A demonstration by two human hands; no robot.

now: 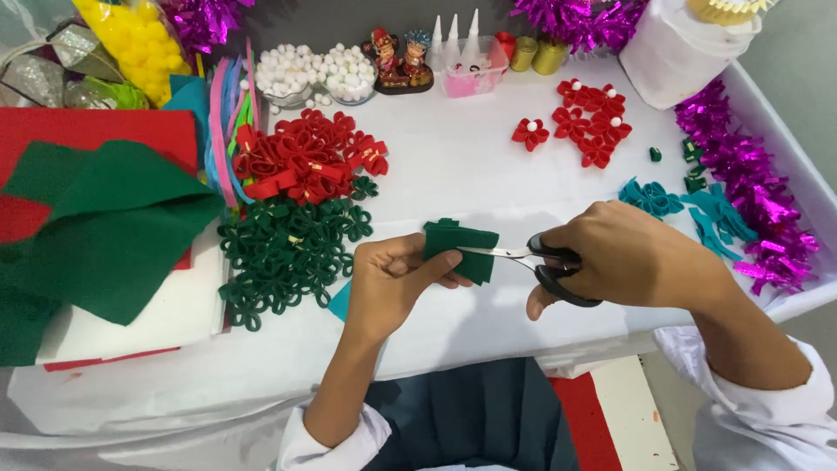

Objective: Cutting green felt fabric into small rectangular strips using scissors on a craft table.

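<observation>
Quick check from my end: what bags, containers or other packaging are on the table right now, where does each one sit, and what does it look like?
Clear bag of yellow pom-poms: far left corner, bulging.
Silvery glitter packets: far left edge, flat and shiny.
Two clear bowls of white balls: back centre, round.
Three glue bottles: back centre, white with pointed tips, in a clear pink-bottomed tub.
Two gold canisters: back, right of the tub, small cylinders.
No screens or signs visible.
</observation>
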